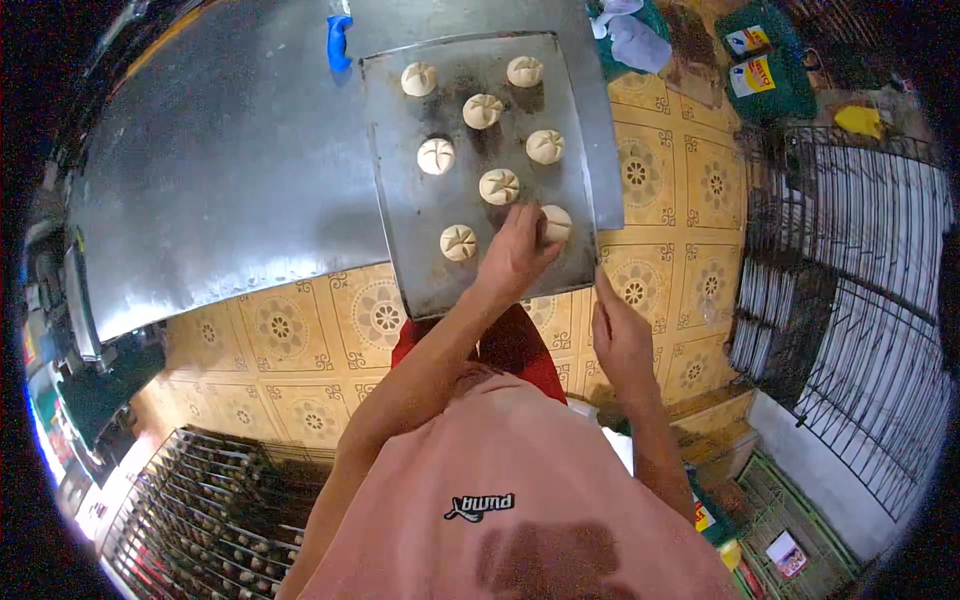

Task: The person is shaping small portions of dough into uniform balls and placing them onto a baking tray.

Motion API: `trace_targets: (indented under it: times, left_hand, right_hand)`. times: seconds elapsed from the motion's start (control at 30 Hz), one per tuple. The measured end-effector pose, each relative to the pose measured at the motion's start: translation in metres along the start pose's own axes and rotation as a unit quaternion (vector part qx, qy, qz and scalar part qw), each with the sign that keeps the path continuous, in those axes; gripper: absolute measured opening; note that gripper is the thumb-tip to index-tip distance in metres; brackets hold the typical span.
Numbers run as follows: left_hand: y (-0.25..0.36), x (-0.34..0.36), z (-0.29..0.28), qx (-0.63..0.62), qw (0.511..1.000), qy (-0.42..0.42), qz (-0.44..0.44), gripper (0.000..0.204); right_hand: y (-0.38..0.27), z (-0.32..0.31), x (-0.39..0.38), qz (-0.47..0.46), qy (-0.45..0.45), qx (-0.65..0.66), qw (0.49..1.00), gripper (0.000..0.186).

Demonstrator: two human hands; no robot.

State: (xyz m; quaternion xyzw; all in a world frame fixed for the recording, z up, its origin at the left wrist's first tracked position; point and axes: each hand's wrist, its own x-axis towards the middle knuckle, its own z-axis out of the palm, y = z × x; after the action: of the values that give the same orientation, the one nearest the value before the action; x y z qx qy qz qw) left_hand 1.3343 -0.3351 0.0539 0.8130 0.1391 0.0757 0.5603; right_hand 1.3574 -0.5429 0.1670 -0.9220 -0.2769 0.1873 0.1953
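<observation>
A flat metal baking tray (420,210) rests partly on the steel table, its near corner overhanging the edge. On it sit several pale round dough buns, most with star-like cuts on top, such as one bun (458,243) near the front left. My left hand (514,255) reaches over the tray with its fingers drawn together against the left side of the nearest right bun (556,224). Whatever lies between those fingertips is hidden. My right hand (622,332) is closed at the tray's near right corner, fingers along its rim.
The steel table (230,170) stretches left, with a blue object (339,44) beside the tray. Patterned yellow tiles (285,325) cover the floor. Dark wire racks (850,240) stand on the right. A rack (210,510) loaded with small round pieces is at the lower left.
</observation>
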Motion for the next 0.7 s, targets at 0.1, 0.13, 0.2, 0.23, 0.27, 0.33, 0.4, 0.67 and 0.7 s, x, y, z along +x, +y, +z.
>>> trace_targets:
  times: [0.1,0.13,0.2,0.23,0.27,0.33,0.4,0.67,0.7]
  left_hand:
    - [0.004,0.0,0.005,-0.02,0.999,0.029,0.029,0.044]
    - [0.008,-0.001,0.007,-0.036,0.997,0.051,0.039,0.043]
    - [0.013,0.002,0.009,-0.053,0.995,0.072,0.05,0.042]
    - [0.012,0.005,0.008,-0.044,0.996,0.061,0.043,0.043]
    - [0.012,0.009,0.007,-0.037,0.997,0.049,0.036,0.044]
    - [0.004,0.006,0.004,-0.026,0.998,0.046,0.025,0.045]
    - [-0.001,0.002,0.003,0.005,0.999,0.042,0.027,0.046]
    - [0.011,-0.005,0.006,-0.019,1.0,0.018,0.0,0.045]
    - [0.015,-0.003,0.006,-0.03,0.999,0.029,-0.008,0.045]
  right_hand:
    - [0.001,0.011,0.03,-0.029,0.059,0.034,0.997,0.06]
    - [0.003,0.018,0.042,-0.051,0.07,0.032,0.996,0.06]
    - [0.009,0.029,0.064,-0.049,0.07,0.027,0.996,0.059]
    - [0.011,0.035,0.072,-0.051,0.067,0.023,0.996,0.059]
    - [0.013,0.037,0.073,-0.053,0.065,0.017,0.996,0.059]
    - [0.009,0.025,0.058,-0.039,0.019,0.007,0.999,0.059]
    - [0.007,0.006,0.033,-0.002,-0.062,-0.019,0.998,0.059]
    - [-0.001,0.011,0.029,-0.028,0.054,0.064,0.996,0.057]
    - [0.0,0.015,0.041,-0.025,0.055,0.065,0.996,0.057]
